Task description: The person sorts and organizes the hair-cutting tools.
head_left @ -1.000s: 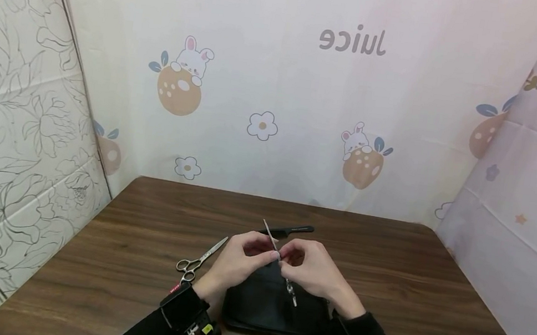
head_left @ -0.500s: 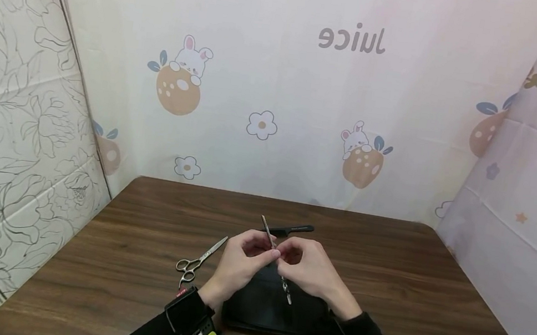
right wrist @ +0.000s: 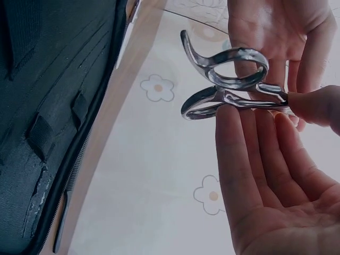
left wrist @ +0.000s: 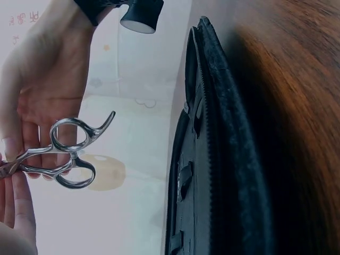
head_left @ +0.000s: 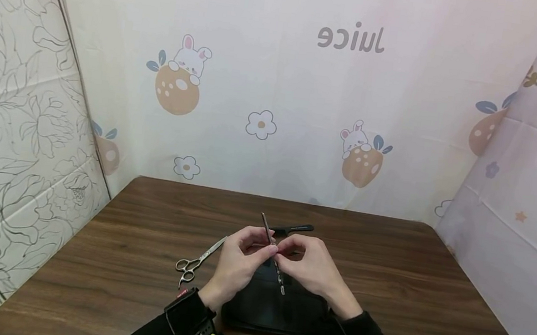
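Observation:
Both hands hold one pair of silver scissors [head_left: 278, 276] above a black zip case. The blades point up and away, and the finger rings hang toward me, nearly edge-on in the head view. My left hand [head_left: 237, 258] pinches the scissors near their middle between thumb and fingers. Opposite it, my right hand [head_left: 314, 265] grips the same part, its thumb meeting the left thumb there. In the right wrist view the finger rings [right wrist: 234, 66] and a curved finger rest stick out past the right fingertips [right wrist: 229, 117]. The left wrist view shows these scissors [left wrist: 74, 154] too.
Under the hands lies the black zip case [head_left: 276, 311], with elastic loops inside. A second pair of scissors [head_left: 193, 264] lies on the wooden table [head_left: 413, 297], left of the left hand. Behind the hands is a black comb [head_left: 298, 228]. Printed cloth [head_left: 259, 77] hangs around the table.
The scissors have tilted, so their ring end has swung left and upward in the head view. Both hands have shifted slightly, keeping their hold. Case, comb and second scissors have stayed put.

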`<action>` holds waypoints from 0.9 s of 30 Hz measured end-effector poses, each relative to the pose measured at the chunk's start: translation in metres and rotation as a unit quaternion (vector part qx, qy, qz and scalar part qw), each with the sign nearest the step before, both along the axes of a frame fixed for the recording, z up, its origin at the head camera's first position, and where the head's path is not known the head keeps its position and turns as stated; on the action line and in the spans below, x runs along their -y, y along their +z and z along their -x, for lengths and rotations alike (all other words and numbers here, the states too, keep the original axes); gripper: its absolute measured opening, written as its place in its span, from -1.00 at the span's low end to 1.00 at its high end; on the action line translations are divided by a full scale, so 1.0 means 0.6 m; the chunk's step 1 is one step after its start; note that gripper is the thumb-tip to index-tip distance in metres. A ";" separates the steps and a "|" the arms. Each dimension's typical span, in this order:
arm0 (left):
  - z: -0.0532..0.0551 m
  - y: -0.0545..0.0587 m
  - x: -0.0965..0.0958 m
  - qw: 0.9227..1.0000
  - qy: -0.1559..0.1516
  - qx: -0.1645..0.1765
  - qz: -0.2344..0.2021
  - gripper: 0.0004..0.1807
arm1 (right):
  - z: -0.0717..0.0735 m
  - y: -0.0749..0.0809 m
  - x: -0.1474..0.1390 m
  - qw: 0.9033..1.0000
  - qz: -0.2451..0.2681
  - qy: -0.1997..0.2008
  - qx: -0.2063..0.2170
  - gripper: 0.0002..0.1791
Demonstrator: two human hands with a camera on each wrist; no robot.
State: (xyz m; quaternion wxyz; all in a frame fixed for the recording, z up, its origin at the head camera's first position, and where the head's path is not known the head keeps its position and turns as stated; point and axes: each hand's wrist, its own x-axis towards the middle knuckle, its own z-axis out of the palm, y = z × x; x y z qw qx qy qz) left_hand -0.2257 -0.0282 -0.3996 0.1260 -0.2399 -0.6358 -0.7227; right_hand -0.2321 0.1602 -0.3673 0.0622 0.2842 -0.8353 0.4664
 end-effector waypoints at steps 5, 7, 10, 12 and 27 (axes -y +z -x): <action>-0.001 0.002 0.000 1.000 0.004 -0.005 0.006 -0.76 | -0.001 0.003 -0.003 1.000 0.003 0.005 0.001 -0.93; -0.001 0.002 0.000 1.000 0.005 -0.011 0.009 -0.76 | -0.002 0.004 -0.006 1.000 0.001 0.006 0.000 -0.94; -0.001 0.003 0.000 1.000 0.009 -0.024 0.012 -0.76 | -0.002 0.006 -0.012 1.000 -0.008 0.000 -0.005 -0.94; -0.002 0.004 0.000 0.999 0.012 -0.028 0.014 -0.77 | -0.001 0.005 -0.016 1.000 -0.019 -0.006 -0.011 -0.93; -0.001 0.003 0.003 0.999 0.010 -0.027 0.030 -0.74 | 0.018 -0.005 -0.039 0.986 -0.158 -0.045 0.002 -0.84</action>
